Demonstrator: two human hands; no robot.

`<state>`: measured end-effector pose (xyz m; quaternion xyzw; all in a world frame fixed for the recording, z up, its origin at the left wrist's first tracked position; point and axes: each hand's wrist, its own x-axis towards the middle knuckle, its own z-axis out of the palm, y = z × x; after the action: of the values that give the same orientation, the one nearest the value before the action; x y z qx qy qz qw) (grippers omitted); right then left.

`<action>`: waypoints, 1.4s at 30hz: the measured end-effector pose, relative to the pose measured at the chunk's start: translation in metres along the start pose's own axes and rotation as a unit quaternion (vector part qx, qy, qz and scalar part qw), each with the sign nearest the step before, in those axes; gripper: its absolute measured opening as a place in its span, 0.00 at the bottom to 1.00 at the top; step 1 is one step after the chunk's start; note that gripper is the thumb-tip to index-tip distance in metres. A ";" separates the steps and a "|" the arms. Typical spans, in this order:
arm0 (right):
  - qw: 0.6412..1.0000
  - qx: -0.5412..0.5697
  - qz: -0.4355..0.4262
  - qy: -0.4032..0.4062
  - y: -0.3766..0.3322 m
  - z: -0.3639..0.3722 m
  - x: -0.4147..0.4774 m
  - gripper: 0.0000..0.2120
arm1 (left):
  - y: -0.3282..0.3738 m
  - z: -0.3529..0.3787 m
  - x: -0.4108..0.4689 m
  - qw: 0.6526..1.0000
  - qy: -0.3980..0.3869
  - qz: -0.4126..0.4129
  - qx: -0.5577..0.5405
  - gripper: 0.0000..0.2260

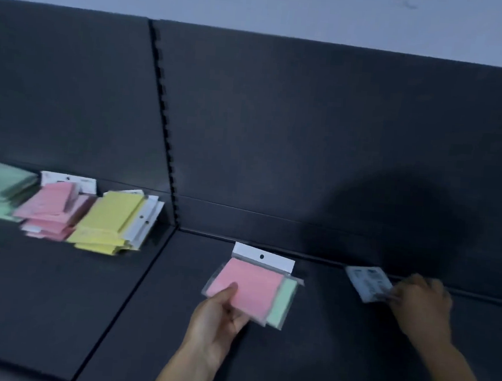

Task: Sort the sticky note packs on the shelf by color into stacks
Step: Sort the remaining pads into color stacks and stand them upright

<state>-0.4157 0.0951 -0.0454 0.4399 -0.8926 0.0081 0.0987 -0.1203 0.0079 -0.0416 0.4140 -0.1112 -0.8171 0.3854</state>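
Observation:
My left hand [219, 314] holds a pink sticky note pack [248, 286] in a clear sleeve with a white header, thumb on top; a green pack [283, 304] lies under it, sticking out on the right. My right hand [421, 306] pinches a face-down pack [367, 280] with a printed white label, near the back of the right shelf panel. On the left shelf panel stand three stacks: green [0, 188], pink [53, 208] and yellow [112, 221].
The dark shelf [55, 295] has a seam between its two panels running from the front to a slotted upright [166, 129] in the dark back wall. A pale wall shows above.

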 end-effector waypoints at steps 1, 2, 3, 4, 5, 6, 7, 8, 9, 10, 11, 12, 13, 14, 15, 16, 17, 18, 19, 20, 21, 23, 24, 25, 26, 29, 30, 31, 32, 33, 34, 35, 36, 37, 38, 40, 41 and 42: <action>0.997 0.064 -0.036 0.028 -0.008 -0.004 -0.002 0.04 | 0.002 -0.003 -0.003 1.000 0.006 0.008 -0.020 0.04; 0.986 0.138 -0.067 0.060 -0.018 -0.009 -0.005 0.04 | 0.004 -0.006 -0.007 0.999 0.009 0.017 -0.038 0.04; 0.971 0.214 -0.075 0.072 -0.030 -0.016 -0.008 0.06 | 0.006 -0.010 -0.011 0.998 0.011 0.028 -0.052 0.04; 0.953 0.283 -0.075 0.072 -0.043 -0.022 -0.011 0.07 | 0.008 -0.014 -0.015 0.997 0.013 0.039 -0.064 0.04; 0.931 0.349 -0.079 0.073 -0.057 -0.028 -0.015 0.08 | 0.010 -0.018 -0.020 0.996 0.014 0.050 -0.074 0.05; 0.899 0.424 -0.082 0.074 -0.071 -0.032 -0.018 0.07 | 0.013 -0.023 -0.025 0.994 0.012 0.061 -0.087 0.06; 0.856 0.506 -0.075 0.067 -0.085 -0.035 -0.022 0.06 | 0.016 -0.027 -0.030 0.992 0.010 0.072 -0.101 0.07; 0.803 0.591 -0.056 0.053 -0.101 -0.040 -0.027 0.05 | 0.019 -0.031 -0.036 0.990 0.008 0.084 -0.116 0.08; 0.742 0.669 -0.031 0.039 -0.117 -0.044 -0.031 0.05 | 0.023 -0.036 -0.041 0.987 0.007 0.098 -0.130 0.09; 0.679 0.734 -0.002 0.023 -0.132 -0.047 -0.036 0.05 | 0.026 -0.040 -0.046 0.983 0.006 0.112 -0.142 0.11; 0.627 0.778 0.026 0.002 -0.146 -0.048 -0.041 0.05 | 0.029 -0.045 -0.051 0.980 0.004 0.127 -0.154 0.13; 0.594 0.802 0.049 -0.027 -0.160 -0.050 -0.047 0.05 | 0.032 -0.049 -0.055 0.976 -0.001 0.141 -0.164 0.14; 0.581 0.809 0.061 -0.062 -0.174 -0.050 -0.052 0.04 | 0.035 -0.055 -0.060 0.974 -0.005 0.153 -0.170 0.15; 0.582 0.805 0.063 -0.096 -0.186 -0.050 -0.058 0.02 | 0.038 -0.060 -0.065 0.972 -0.006 0.163 -0.168 0.15; 0.589 0.797 0.057 -0.123 -0.199 -0.050 -0.065 0.01 | 0.040 -0.065 -0.069 0.973 -0.001 0.171 -0.152 0.14; 0.596 0.789 0.046 -0.141 -0.211 -0.050 -0.072 0.02 | 0.044 -0.071 -0.074 0.976 0.010 0.177 -0.126 0.14; 0.600 0.785 0.030 -0.154 -0.223 -0.052 -0.079 0.03 | 0.047 -0.077 -0.079 0.978 0.020 0.183 -0.098 0.13; 0.601 0.782 0.016 -0.166 -0.235 -0.056 -0.086 0.03 | 0.051 -0.083 -0.082 0.978 0.028 0.191 -0.077 0.13; 0.598 0.781 0.001 -0.180 -0.247 -0.061 -0.093 0.04 | 0.056 -0.091 -0.084 0.977 0.030 0.199 -0.066 0.14; 0.592 0.782 -0.011 -0.195 -0.260 -0.067 -0.101 0.05 | 0.060 -0.099 -0.087 0.977 0.028 0.202 -0.062 0.14; 0.586 0.783 -0.022 -0.208 -0.273 -0.072 -0.108 0.05 | 0.065 -0.107 -0.091 0.977 0.024 0.202 -0.061 0.15; 0.572 0.785 -0.037 -0.234 -0.300 -0.082 -0.123 0.06 | 0.075 -0.121 -0.099 0.976 0.017 0.204 -0.068 0.16; 0.560 0.788 -0.038 -0.253 -0.314 -0.087 -0.132 0.07 | 0.081 -0.128 -0.103 0.975 0.011 0.209 -0.074 0.17; 0.544 0.792 -0.036 -0.274 -0.327 -0.092 -0.140 0.07 | 0.087 -0.135 -0.107 0.974 0.003 0.213 -0.080 0.17; 0.527 0.796 -0.026 -0.297 -0.339 -0.097 -0.149 0.08 | 0.094 -0.142 -0.111 0.973 -0.003 0.218 -0.082 0.17; 0.500 0.799 0.010 -0.333 -0.376 -0.103 -0.170 0.10 | 0.117 -0.168 -0.120 0.971 0.011 0.228 -0.071 0.15; 0.500 0.797 0.011 -0.339 -0.388 -0.104 -0.175 0.11 | 0.126 -0.178 -0.121 0.970 0.020 0.233 -0.063 0.14; 0.502 0.794 0.009 -0.342 -0.400 -0.103 -0.180 0.13 | 0.134 -0.188 -0.122 0.970 0.028 0.236 -0.056 0.14; 0.506 0.791 0.003 -0.343 -0.411 -0.103 -0.185 0.14 | 0.142 -0.197 -0.122 0.969 0.035 0.238 -0.049 0.13; 0.513 0.790 -0.010 -0.336 -0.421 -0.103 -0.191 0.14 | 0.150 -0.205 -0.122 0.969 0.043 0.239 -0.043 0.13; 0.523 0.789 -0.025 -0.323 -0.429 -0.103 -0.195 0.13 | 0.157 -0.213 -0.121 0.969 0.049 0.240 -0.038 0.13; 0.539 0.785 -0.039 -0.302 -0.436 -0.102 -0.199 0.15 | 0.164 -0.220 -0.121 0.968 0.053 0.242 -0.032 0.14; 0.562 0.778 -0.054 -0.276 -0.442 -0.102 -0.202 0.18 | 0.170 -0.226 -0.120 0.967 0.058 0.246 -0.025 0.15; 0.586 0.769 -0.071 -0.247 -0.446 -0.101 -0.205 0.21 | 0.176 -0.231 -0.120 0.966 0.063 0.251 -0.019 0.16; 0.609 0.757 -0.086 -0.220 -0.450 -0.103 -0.207 0.21 | 0.182 -0.236 -0.119 0.964 0.069 0.256 -0.013 0.16; 0.640 0.734 -0.113 -0.200 -0.459 -0.106 -0.210 0.16 | 0.193 -0.243 -0.116 0.962 0.074 0.263 -0.005 0.16; 0.646 0.726 -0.119 -0.205 -0.465 -0.108 -0.209 0.11 | 0.198 -0.246 -0.113 0.961 0.072 0.267 -0.002 0.16; 0.647 0.722 -0.118 -0.214 -0.471 -0.108 -0.208 0.07 | 0.202 -0.248 -0.109 0.960 0.069 0.270 0.000 0.15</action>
<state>0.0961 -0.0196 -0.0114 0.4627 -0.5415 0.5436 -0.4441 0.2164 -0.0163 -0.0331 0.4244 -0.1916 -0.6521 0.5983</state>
